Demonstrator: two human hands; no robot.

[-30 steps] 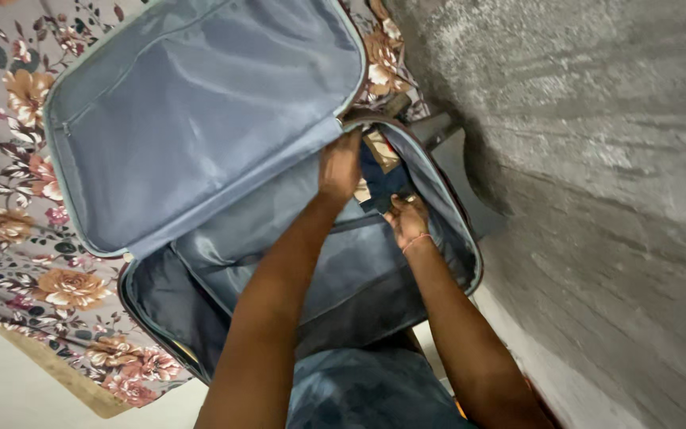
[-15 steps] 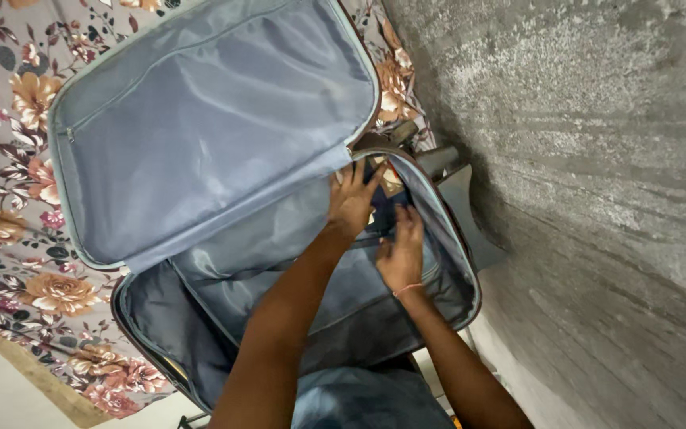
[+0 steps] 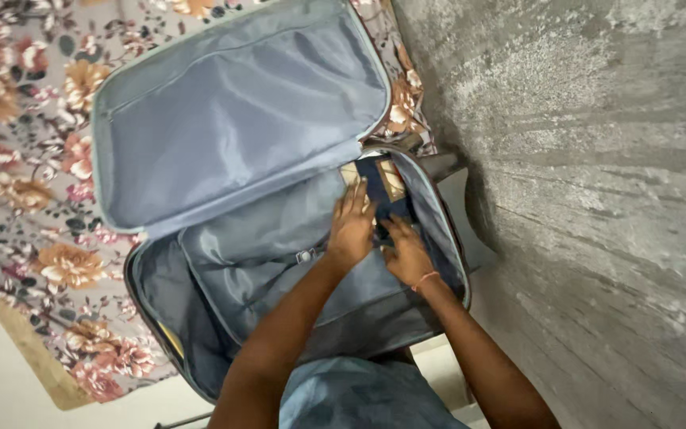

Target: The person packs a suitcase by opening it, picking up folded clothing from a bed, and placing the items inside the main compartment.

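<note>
Suitcase [image 3: 224, 262], lid open, holds a dark folded garment [image 3: 383, 195] pressed under both hands' flat, spread fingers [image 3: 355, 206].

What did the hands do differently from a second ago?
The left hand slid back from the suitcase's far corner and now lies flat on the dark folded item inside. The right hand flattened beside it. The lid stayed open against the floral cloth.

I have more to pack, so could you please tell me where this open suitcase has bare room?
The grey lining left of the left hand, out to the case's left wall, lies bare. The far right corner is crowded: both hands, the right hand included, press on a dark folded item there.
</note>
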